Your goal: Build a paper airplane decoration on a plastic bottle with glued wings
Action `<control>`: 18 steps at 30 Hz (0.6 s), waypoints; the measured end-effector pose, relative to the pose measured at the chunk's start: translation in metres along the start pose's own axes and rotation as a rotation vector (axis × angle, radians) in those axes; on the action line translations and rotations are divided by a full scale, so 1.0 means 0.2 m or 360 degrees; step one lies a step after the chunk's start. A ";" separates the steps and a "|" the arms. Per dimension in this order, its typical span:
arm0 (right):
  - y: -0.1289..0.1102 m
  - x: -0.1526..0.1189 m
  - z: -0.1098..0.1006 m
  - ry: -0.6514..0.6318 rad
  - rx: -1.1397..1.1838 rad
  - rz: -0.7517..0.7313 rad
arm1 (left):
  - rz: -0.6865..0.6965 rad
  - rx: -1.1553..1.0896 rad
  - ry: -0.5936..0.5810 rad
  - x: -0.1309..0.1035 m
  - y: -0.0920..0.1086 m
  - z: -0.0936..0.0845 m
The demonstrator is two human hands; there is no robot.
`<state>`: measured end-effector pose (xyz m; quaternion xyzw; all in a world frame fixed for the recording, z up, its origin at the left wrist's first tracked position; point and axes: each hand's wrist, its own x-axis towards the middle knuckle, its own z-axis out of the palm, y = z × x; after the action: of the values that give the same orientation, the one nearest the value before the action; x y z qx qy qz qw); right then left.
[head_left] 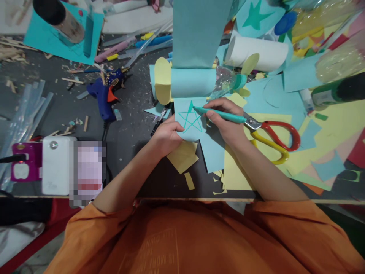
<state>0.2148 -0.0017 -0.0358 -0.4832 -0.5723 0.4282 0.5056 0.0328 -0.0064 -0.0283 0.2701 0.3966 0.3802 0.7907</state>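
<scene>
A teal marker [225, 114] is gripped in my right hand [228, 120], its tip on a light blue paper flap [186, 123] with a rounded end. A green star outline is drawn there, its top point filled in. My left hand [168, 135] pinches the flap's lower left edge between thumb and fingers. The flap extends from a bottle [225, 80] wrapped in light blue paper [192, 82], with yellow ovals [162, 80] at its end. A tall blue paper panel [199, 34] lies beyond it. Scissors [273, 139] with red and yellow handles lie beside my right wrist.
A blue glue gun [104, 99] lies left of my hands, with clear glue sticks [25, 125] farther left. A white power bank [58, 165] sits near the front edge. Paper scraps [327, 167], a white roll [258, 53] and a dark-capped bottle [339, 91] are at the right.
</scene>
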 end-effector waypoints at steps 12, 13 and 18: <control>0.00 -0.01 0.00 -0.0126 -0.0061 0.0005 | -0.0056 -0.0126 -0.0089 0.01 -0.02 -0.03; 0.00 -0.01 0.00 -0.0133 -0.0058 0.0003 | -0.0051 -0.0135 -0.0095 0.02 -0.02 -0.03; 0.00 0.00 -0.01 -0.0042 -0.0014 -0.0045 | -0.0027 -0.0170 -0.0100 0.01 -0.02 -0.02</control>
<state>0.2168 -0.0022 -0.0362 -0.4715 -0.5877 0.4247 0.5019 0.0326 -0.0063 -0.0335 0.2361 0.3530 0.3853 0.8193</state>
